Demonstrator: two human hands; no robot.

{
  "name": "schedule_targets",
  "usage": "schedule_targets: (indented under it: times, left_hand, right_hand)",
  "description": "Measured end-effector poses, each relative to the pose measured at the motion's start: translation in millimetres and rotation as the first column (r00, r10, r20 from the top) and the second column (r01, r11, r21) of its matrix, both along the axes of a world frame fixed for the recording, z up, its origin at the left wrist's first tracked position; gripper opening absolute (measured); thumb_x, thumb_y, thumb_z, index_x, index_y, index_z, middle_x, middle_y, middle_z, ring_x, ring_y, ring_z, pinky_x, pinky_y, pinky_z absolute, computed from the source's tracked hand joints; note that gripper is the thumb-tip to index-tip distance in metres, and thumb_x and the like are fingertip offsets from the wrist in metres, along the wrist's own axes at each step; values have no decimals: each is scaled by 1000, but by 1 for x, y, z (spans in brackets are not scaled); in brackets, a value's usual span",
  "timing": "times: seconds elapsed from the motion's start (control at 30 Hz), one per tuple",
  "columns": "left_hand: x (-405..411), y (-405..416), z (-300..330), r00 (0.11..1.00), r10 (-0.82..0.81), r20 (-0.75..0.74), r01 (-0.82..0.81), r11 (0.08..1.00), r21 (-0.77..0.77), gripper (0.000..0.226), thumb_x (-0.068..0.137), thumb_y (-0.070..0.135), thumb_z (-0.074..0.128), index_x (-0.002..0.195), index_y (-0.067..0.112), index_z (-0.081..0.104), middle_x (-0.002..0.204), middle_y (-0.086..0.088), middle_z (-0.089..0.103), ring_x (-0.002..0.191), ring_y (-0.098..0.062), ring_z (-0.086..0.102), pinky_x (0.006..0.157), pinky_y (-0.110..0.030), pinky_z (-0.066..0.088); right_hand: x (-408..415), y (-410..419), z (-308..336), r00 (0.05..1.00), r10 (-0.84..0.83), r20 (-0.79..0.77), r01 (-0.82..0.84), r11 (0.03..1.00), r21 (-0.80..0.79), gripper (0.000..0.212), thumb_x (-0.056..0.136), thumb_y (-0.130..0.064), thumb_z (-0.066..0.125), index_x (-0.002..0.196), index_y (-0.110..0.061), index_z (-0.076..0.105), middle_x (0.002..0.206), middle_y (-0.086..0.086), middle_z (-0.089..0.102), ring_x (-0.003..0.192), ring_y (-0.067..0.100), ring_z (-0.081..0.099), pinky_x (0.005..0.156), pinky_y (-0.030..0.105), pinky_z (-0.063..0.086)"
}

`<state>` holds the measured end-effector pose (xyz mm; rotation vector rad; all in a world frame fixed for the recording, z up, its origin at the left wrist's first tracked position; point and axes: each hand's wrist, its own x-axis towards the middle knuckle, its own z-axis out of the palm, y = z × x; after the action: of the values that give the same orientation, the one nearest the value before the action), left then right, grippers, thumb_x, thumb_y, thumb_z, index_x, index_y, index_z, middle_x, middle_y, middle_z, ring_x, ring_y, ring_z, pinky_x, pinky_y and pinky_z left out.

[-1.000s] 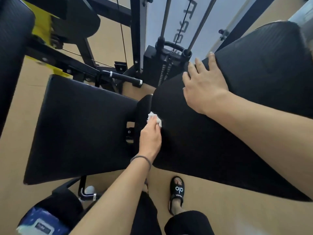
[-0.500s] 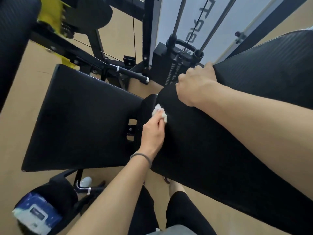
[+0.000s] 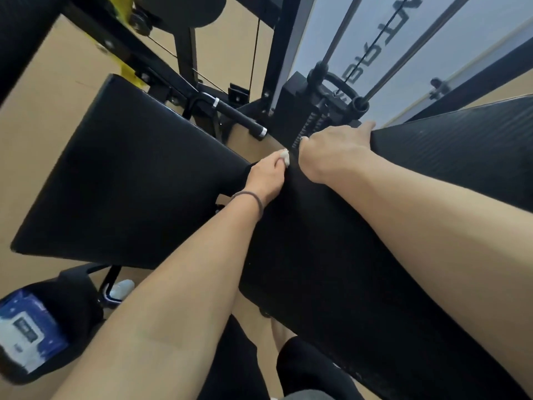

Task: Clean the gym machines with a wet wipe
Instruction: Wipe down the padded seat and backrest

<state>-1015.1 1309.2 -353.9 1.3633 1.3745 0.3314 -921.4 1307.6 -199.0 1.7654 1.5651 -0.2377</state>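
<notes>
A long black textured back pad (image 3: 389, 226) of the gym machine slants across the right half of the view. My left hand (image 3: 266, 177) grips a small crumpled white wet wipe (image 3: 284, 155) and presses it against the pad's upper left edge. My right hand (image 3: 331, 148) lies just right of it, fingers curled over the pad's top edge and holding it. A flat black seat pad (image 3: 124, 180) lies to the left of the back pad, close below my left forearm.
The weight stack (image 3: 305, 111) with guide rods and a black handle bar (image 3: 236, 114) stand behind the pads. A blue pack of wipes (image 3: 27, 333) sits at bottom left on a black pad. The floor is beige, and my legs are below.
My left hand has slid the wipe up along the back pad's edge toward the top. My right hand went from lying flat on the pad to curling over its top edge.
</notes>
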Motion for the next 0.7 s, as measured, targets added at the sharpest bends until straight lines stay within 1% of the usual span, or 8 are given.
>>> schedule_targets:
  times: [0.07,0.17,0.27,0.33,0.43,0.5,0.6,0.7]
  left_hand:
    - [-7,-8,-2,999,12,-51,-16,997,-72,39,106,28,30,129,22,61,135,-4,61,125,-25,52,109,-36,38]
    - [-19,-29,-2,991,23,-132,-36,995,-96,39,107,27,29,126,15,61,125,-9,63,118,-27,55,105,-41,42]
    - [-39,-67,-1,985,36,-170,-55,993,-107,35,107,24,30,113,13,62,105,-3,61,104,-23,55,88,-33,39]
    - [-56,-102,0,979,47,-199,-73,990,-125,33,107,25,30,104,14,62,100,0,61,97,-20,54,83,-31,37]
    - [-81,-151,5,962,46,-268,-96,980,-177,34,108,29,30,98,16,60,100,-4,65,95,-22,60,86,-38,47]
    - [-93,-175,11,948,18,-317,-83,977,-195,34,108,29,30,101,15,59,102,-7,65,96,-24,61,90,-43,50]
    - [-99,-201,28,926,-40,-375,-7,992,-124,28,107,19,32,99,12,57,100,-8,65,96,-26,62,88,-43,51]
    - [-93,-215,56,929,-40,-369,52,998,22,22,105,11,36,94,17,55,95,0,60,91,-19,60,77,-29,47]
  right_hand:
    - [0,-3,-2,1000,-9,14,9,1000,12,40,101,-24,29,125,-17,61,124,13,62,122,42,53,116,69,11]
    - [1,-3,-6,998,-46,46,46,999,4,46,101,-30,27,131,-15,59,133,16,59,131,41,47,118,67,6]
    - [-3,-5,-13,993,-41,113,46,998,-46,53,100,-35,32,143,-9,49,148,18,48,142,41,34,119,66,2]
    - [-7,-10,-15,991,-41,127,46,998,-40,61,100,-39,31,151,-6,39,157,20,37,148,41,23,120,65,0]
    - [-18,-24,-11,996,-22,89,26,999,-44,66,103,-41,27,157,-4,25,165,21,19,154,39,8,119,66,-3]
    - [-26,-35,-3,998,-16,53,19,999,-50,65,104,-40,27,158,-4,23,166,21,15,154,39,5,119,67,-2]
    - [-33,-48,15,999,-31,17,33,996,-79,61,103,-37,30,156,-7,30,165,20,18,154,40,6,118,68,-2]
    - [-27,-58,41,997,-74,22,75,994,-83,60,100,-35,33,155,-11,33,165,19,20,154,39,6,118,68,-2]
